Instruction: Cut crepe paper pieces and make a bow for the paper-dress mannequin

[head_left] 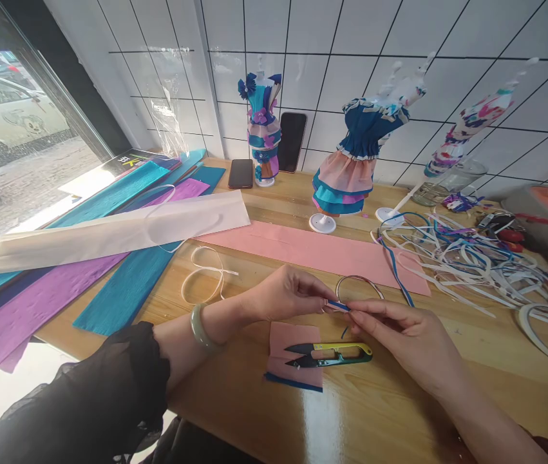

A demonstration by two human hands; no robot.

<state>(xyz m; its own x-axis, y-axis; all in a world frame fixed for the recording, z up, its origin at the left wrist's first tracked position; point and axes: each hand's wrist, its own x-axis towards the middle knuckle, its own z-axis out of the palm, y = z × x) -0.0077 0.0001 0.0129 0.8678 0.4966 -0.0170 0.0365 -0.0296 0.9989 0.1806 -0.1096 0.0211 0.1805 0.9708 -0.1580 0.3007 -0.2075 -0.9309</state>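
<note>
Between the fingertips of both hands is a small narrow strip, blue and pinkish. My left hand pinches its left end, and my right hand pinches the right end. A thin ring-shaped loop lies just behind the fingertips. Below the hands, yellow-handled thread snips rest over a pink square that has a blue lower edge. Behind the hands stretches a long pink strip. A cream looped ribbon lies left of my left hand.
White, teal and purple strips cover the left side. Small dressed forms and a third slanted form stand along the wall, near two phones. Tangled ribbons and a glass jar are on the right.
</note>
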